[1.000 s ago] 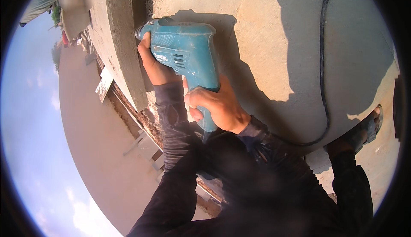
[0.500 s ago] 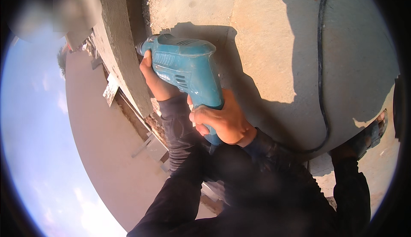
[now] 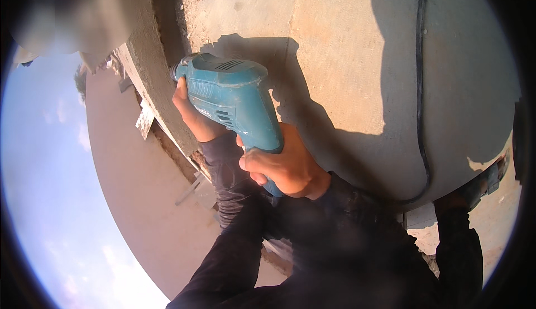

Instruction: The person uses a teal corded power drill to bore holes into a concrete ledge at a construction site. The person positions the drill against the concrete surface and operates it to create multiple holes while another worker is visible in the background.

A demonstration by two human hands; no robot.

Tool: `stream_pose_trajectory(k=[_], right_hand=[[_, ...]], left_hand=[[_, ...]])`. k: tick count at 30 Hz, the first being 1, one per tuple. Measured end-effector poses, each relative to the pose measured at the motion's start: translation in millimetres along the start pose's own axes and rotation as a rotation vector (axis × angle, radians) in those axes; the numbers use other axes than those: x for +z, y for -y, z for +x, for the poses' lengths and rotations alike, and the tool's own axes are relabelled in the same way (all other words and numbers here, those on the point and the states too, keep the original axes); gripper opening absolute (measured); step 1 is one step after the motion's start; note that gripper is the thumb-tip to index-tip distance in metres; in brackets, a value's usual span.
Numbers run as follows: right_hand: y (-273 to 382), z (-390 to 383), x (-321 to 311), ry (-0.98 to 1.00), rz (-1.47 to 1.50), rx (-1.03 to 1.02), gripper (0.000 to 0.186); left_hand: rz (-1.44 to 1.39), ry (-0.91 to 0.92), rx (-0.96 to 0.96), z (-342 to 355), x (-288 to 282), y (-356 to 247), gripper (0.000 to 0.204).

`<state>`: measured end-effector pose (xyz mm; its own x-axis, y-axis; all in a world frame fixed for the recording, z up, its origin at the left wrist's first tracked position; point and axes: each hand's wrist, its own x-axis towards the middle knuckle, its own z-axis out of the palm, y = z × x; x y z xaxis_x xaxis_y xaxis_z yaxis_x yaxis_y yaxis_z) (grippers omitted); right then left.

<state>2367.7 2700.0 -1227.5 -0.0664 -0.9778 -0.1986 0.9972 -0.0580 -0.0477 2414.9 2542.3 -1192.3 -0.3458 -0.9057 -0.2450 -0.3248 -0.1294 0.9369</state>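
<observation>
In the head view, a teal plastic drill [image 3: 226, 88] has its nose just beside a rough concrete block's [image 3: 146, 46] long edge; smooth floor [image 3: 340, 46] stretches rightward past a black cable [image 3: 420, 85]. The right hand [image 3: 290, 166] grips its handle; the left hand [image 3: 194, 116] clasps its front.

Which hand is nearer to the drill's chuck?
Left. The left hand holds the front of the teal drill, its thumb close by the chuck; the right hand grips the handle, farther back.

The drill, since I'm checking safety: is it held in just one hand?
No, the right hand grips the drill by its handle while the left hand holds its front.
</observation>
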Motion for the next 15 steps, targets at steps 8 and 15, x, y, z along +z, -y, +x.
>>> stream_pose_trajectory(k=[8, 15], right_hand=[[-15, 4, -12, -0.035, 0.030, -0.100, 0.020], [-23, 1, -22, -0.076, 0.151, 0.011, 0.017]], left_hand=[[0.092, -0.032, -0.022, -7, 8, 6, 0.049], [0.164, -0.001, -0.013, -7, 14, 12, 0.048]])
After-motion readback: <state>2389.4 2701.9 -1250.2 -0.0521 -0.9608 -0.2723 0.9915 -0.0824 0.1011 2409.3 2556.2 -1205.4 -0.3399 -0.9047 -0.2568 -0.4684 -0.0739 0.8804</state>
